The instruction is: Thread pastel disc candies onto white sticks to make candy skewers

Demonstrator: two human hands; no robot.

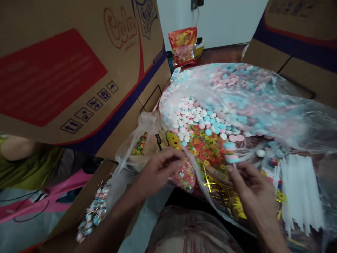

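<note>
My left hand [158, 170] rests with curled fingers on a small clear packet of multicoloured ring candies [184, 175]. My right hand [250, 188] pinches a short stack of pink and blue disc candies [229, 151] at its fingertips. Just beyond both hands lies a big clear plastic bag [237, 102] full of pink, white and blue disc candies, with a patch of coloured ring candies [207, 147] near its front. Gold foil wrapping [226, 196] lies under my right hand.
A large cardboard box [79, 70] leans at the left, another box [297, 38] at the far right. White sticks in plastic [302, 189] lie at the right. A red snack bag [183, 45] stands at the back. Wrapped candies [93, 211] lie at lower left, beside a person in green [23, 161].
</note>
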